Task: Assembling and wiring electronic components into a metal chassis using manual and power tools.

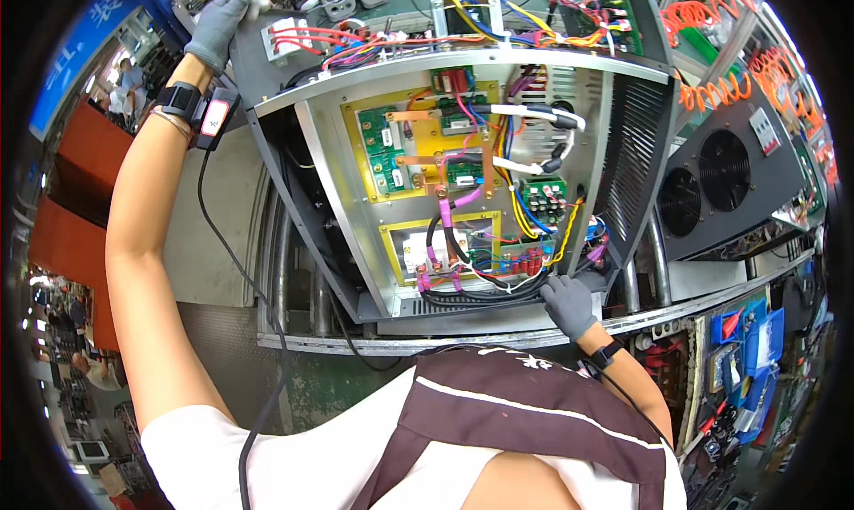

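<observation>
A dark metal cabinet (516,307) stands in front of me, its near side uncovered. Inside are green circuit boards (389,147) on yellow plates, copper bars, and bundles of coloured wires (525,209). My left hand (220,25), in a grey glove, reaches to the cabinet's far left corner, fingers stretched along it. The contact of its fingertips is hard to make out. At the near right, my grey-gloved right hand (569,305) has its fingers curled over the cabinet's lower front edge, beside black cables and a yellow wire.
Under the cabinet runs a roller conveyor (630,283) with a metal rail (382,341). Another dark unit with two fans (722,168) stands at the right. Orange coiled hoses (712,92) hang behind it. Blue bins (761,354) sit lower right. A black cable (233,261) hangs along my left arm.
</observation>
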Available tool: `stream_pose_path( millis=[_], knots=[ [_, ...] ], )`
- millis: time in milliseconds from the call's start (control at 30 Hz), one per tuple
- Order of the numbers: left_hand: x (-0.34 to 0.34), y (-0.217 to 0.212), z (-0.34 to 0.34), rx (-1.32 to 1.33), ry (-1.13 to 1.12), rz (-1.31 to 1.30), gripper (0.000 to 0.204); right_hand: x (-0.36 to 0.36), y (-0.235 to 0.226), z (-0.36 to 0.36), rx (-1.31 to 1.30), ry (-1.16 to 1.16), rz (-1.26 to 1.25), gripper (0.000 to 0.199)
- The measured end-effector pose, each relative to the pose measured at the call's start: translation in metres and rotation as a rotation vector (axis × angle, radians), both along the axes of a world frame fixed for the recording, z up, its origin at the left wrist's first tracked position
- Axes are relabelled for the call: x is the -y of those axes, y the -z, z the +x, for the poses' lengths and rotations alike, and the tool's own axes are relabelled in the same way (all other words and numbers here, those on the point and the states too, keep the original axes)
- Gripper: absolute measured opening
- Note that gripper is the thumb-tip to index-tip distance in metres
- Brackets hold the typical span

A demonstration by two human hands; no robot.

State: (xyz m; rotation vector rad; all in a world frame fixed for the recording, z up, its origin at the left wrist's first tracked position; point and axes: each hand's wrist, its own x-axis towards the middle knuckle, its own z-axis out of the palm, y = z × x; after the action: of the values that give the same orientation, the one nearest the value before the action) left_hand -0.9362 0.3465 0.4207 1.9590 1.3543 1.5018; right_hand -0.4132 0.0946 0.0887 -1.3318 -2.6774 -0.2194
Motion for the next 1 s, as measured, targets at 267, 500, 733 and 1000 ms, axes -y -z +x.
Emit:
stream_pose_path(
  millis=[267, 500, 733, 1000],
  knots=[
    [-0.065, 0.009, -0.018, -0.075, -0.042, -0.101, 0.032, 0.017, -0.013, -0.006, -0.066, -0.017, -0.084, 0.010],
    [-0.109, 0.028, 0.020, 0.158, 0.191, -0.208, 0.030, 0.041, -0.035, -0.018, -0.062, 0.063, -0.202, 0.012],
    [-0.169, 0.085, 0.056, 0.435, 0.179, -0.496, 0.027, 0.054, -0.057, -0.031, -0.111, 0.153, -0.243, 0.016],
    [-0.222, 0.146, 0.014, 0.255, 0.384, -0.539, 0.025, 0.056, -0.072, -0.027, -0.088, 0.151, -0.224, 0.019]
  ],
)
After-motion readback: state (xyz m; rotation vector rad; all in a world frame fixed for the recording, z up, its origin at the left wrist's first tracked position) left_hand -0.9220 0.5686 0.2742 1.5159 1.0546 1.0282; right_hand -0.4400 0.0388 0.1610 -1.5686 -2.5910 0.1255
